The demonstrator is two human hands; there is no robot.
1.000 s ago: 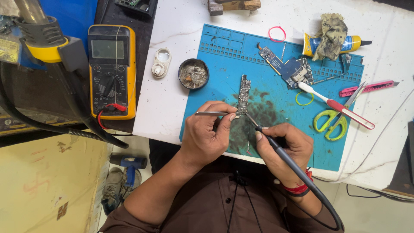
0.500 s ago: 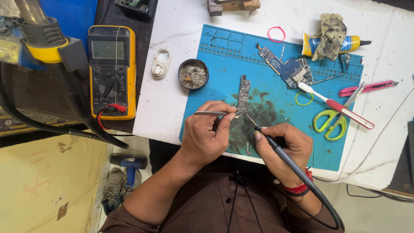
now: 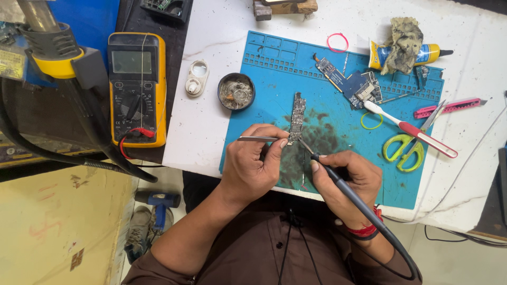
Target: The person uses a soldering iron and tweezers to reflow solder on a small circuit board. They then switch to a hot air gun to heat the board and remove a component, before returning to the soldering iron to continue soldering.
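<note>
We see a small round tin (image 3: 236,91) on the white desk (image 3: 211,132), just off the left edge of the blue work mat (image 3: 338,174); it holds a grey tangle of wire-like scraps and residue. Left of the tin lies a small white oval case (image 3: 196,78), and further left a yellow multimeter (image 3: 137,87).

Our left hand (image 3: 253,169) is curled shut around thin metal tweezers (image 3: 259,139), with thumb and forefinger pinching them near the tip, which meets the near end of a narrow circuit board (image 3: 297,117) lying upright on the mat. Our right hand (image 3: 351,179) is closed in a pen grip on a dark soldering iron (image 3: 338,182), its tip touching the same near end of the board. The two hands sit close together at the near edge of the mat. Far right on the mat lie green-handled scissors (image 3: 404,148) and a red and white toothbrush (image 3: 406,129).
</note>
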